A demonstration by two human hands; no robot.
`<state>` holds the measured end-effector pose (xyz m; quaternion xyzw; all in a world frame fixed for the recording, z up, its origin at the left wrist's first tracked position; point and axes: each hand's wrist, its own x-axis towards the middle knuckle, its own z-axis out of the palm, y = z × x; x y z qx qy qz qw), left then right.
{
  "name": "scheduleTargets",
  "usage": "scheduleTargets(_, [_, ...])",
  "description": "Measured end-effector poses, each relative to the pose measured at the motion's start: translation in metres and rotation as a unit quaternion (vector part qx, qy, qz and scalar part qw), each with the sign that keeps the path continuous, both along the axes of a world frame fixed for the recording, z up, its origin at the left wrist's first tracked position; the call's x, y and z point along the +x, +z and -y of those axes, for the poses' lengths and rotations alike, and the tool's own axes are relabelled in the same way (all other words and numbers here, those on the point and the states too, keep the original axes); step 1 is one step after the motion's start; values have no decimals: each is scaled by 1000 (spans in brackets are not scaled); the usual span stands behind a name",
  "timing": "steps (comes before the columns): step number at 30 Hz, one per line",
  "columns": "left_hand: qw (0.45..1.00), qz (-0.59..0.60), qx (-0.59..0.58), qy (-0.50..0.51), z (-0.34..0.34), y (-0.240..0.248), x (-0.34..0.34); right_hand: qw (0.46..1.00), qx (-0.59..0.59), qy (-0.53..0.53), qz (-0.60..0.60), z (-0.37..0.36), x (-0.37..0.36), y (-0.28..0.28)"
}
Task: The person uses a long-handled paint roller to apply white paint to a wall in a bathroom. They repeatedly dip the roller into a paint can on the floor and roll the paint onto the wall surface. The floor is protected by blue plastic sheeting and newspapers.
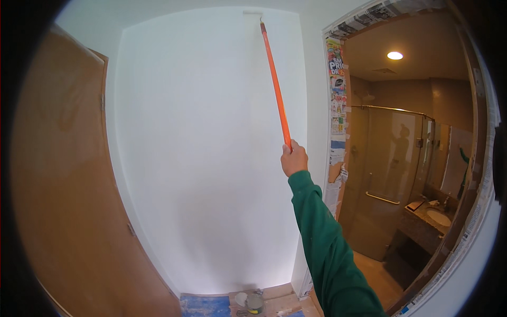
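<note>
My right hand (294,160), in a green sleeve (330,243), is wrapped round the lower part of an orange extension pole (275,84). From there the pole slants up and slightly left. At its top, a pale paint roller (253,13) lies against the upper edge of the white wall (200,116), close under the ceiling. The roller looks small at this distance, and its nap cannot be made out. My left hand is out of the picture.
A paint bucket (255,304) stands on the covered floor at the wall's foot, beside a blue sheet (206,305). Left is a brown door (63,174). Newspaper (338,100) masks the right doorway's frame; beyond lie a glass shower (391,174) and a sink (438,217).
</note>
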<state>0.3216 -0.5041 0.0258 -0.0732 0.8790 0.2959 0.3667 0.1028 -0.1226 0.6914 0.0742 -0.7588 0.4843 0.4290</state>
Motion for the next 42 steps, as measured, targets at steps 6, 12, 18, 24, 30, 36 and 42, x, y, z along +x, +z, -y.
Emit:
scheduleTargets(6, [997, 23, 40, 54, 0, 4, -2, 1000, -11, 14, 14, 12, 4, 25])
scheduleTargets(12, [988, 51, 90, 117, -1, 6, -3, 1000, 1, -17, -2, 9, 7, -12])
scheduleTargets(18, [967, 98, 138, 191, 7, -3, 10, 999, 21, -30, -19, -4, 40, -150])
scheduleTargets(24, [905, 192, 209, 317, 30, -21, 53, 993, -7, -21, 112, -14, 116, -282])
scheduleTargets(30, [806, 275, 292, 435, 44, -40, 92, 985, -19, -28, 167, -29, 199, -390])
scheduleTargets(36, [896, 276, 187, 295, 31, -33, 90, 965, -8, -67, 252, -44, 257, -477])
scheduleTargets(42, [869, 290, 132, 378, 37, -33, 99, 953, 0, -62, 297, -49, 303, -524])
